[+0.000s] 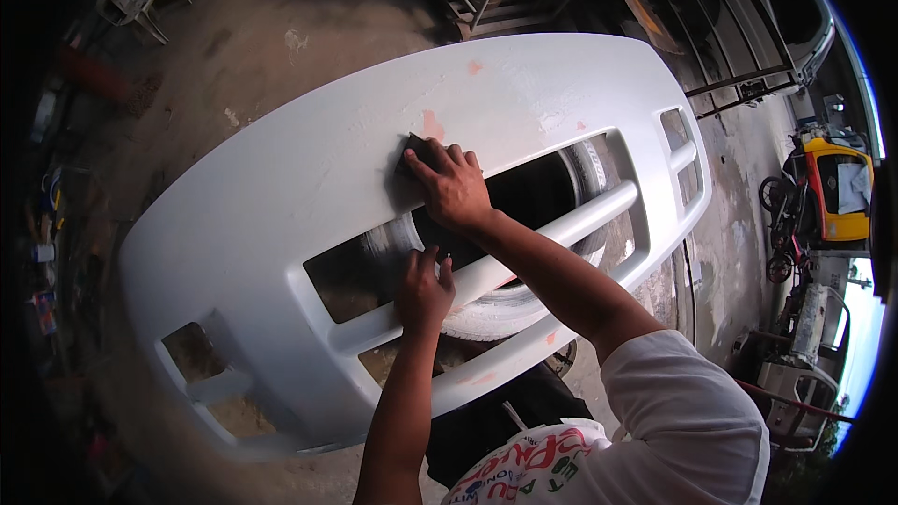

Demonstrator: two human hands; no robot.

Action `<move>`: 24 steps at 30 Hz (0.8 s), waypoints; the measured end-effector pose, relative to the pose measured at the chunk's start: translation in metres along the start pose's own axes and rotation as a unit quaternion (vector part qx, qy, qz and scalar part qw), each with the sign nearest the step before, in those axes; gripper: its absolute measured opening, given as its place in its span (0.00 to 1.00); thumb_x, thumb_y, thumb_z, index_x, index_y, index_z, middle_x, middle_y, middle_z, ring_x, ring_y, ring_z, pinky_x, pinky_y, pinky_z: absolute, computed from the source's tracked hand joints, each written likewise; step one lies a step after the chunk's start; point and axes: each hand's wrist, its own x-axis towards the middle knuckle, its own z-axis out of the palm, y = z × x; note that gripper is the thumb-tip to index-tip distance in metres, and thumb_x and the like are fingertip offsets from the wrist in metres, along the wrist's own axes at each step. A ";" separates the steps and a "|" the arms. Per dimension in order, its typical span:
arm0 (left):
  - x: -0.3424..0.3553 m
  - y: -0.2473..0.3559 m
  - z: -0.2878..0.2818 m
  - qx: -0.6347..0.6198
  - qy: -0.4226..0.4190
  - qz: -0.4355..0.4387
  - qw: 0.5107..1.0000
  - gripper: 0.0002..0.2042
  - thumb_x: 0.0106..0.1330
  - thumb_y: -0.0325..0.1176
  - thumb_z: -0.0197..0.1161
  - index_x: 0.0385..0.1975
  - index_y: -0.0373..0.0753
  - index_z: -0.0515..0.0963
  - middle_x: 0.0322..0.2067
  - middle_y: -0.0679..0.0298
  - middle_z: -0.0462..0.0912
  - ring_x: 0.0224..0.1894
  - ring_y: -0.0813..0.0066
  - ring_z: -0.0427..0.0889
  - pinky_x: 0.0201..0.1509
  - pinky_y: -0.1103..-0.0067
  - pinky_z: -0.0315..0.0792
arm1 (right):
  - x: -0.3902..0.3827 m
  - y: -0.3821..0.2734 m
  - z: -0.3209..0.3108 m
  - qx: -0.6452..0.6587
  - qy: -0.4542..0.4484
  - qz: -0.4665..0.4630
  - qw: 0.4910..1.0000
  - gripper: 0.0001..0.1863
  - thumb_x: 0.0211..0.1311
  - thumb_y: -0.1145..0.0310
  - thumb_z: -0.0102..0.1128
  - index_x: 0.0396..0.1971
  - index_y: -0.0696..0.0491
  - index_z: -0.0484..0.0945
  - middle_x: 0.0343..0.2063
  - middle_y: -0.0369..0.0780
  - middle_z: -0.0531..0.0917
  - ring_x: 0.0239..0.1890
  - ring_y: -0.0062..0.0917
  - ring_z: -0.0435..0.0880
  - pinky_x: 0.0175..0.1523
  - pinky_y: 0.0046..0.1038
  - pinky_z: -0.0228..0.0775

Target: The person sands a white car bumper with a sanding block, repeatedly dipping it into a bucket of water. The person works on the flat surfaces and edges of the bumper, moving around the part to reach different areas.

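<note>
Your R hand (458, 191) grips dark pad (417, 144) atop white bumper (271, 187), L hand (424, 295) by its crossbar (591, 215), hold unclear; keep pad flat, pressure even

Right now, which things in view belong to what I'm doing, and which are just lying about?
Part of the work:
White bumper, with your left hand by its large opening
Dark pad, under your right hand
Pale tyre, beneath the bumper, seemingly propping it

Just lying about:
White plastic chair, upper left
Motorcycle, far right
Yellow vehicle, beside it
</note>
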 end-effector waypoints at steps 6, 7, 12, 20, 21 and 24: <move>-0.001 0.008 -0.006 -0.085 -0.006 -0.022 0.996 0.14 0.70 0.34 0.67 0.52 0.37 0.81 0.43 0.50 0.80 0.45 0.43 0.84 0.48 0.57 0.79 | 0.029 0.049 -0.021 -0.017 -0.052 0.162 0.985 0.34 0.67 0.53 0.61 0.73 0.37 0.72 0.65 0.44 0.76 0.59 0.38 0.77 0.60 0.44 0.69; -0.001 0.006 -0.001 -0.091 0.011 -0.022 0.996 0.14 0.69 0.33 0.68 0.52 0.37 0.81 0.43 0.49 0.80 0.46 0.43 0.83 0.49 0.58 0.79 | 0.010 0.012 -0.010 -0.030 -0.052 0.112 0.992 0.34 0.67 0.54 0.61 0.74 0.37 0.72 0.65 0.44 0.76 0.60 0.38 0.77 0.60 0.43 0.68; -0.001 -0.007 -0.011 -0.043 0.002 -0.014 0.999 0.15 0.68 0.35 0.69 0.52 0.40 0.81 0.43 0.54 0.80 0.42 0.48 0.86 0.44 0.61 0.81 | 0.017 0.067 -0.022 -0.033 -0.068 -0.019 0.997 0.34 0.68 0.54 0.60 0.74 0.38 0.71 0.66 0.45 0.75 0.62 0.39 0.75 0.62 0.42 0.67; 0.002 -0.006 -0.014 -0.048 -0.014 -0.019 0.999 0.14 0.67 0.33 0.69 0.51 0.39 0.81 0.43 0.51 0.81 0.42 0.45 0.86 0.44 0.59 0.81 | 0.010 0.057 -0.026 -0.007 -0.045 -0.053 0.998 0.31 0.70 0.61 0.55 0.74 0.40 0.72 0.66 0.45 0.76 0.61 0.41 0.76 0.62 0.46 0.68; 0.003 0.004 -0.011 -0.049 -0.018 -0.004 0.999 0.14 0.68 0.34 0.69 0.51 0.40 0.81 0.43 0.53 0.80 0.41 0.47 0.86 0.43 0.60 0.82 | 0.029 0.089 -0.032 -0.050 -0.071 0.084 0.993 0.31 0.69 0.62 0.56 0.74 0.40 0.72 0.66 0.45 0.76 0.61 0.41 0.76 0.62 0.46 0.68; 0.002 0.003 -0.009 -0.032 -0.012 -0.005 0.999 0.14 0.69 0.35 0.68 0.51 0.42 0.81 0.43 0.54 0.81 0.40 0.50 0.87 0.42 0.61 0.83 | 0.026 0.027 -0.016 -0.048 -0.062 0.138 0.987 0.31 0.69 0.62 0.57 0.73 0.39 0.72 0.67 0.45 0.75 0.61 0.42 0.77 0.63 0.46 0.68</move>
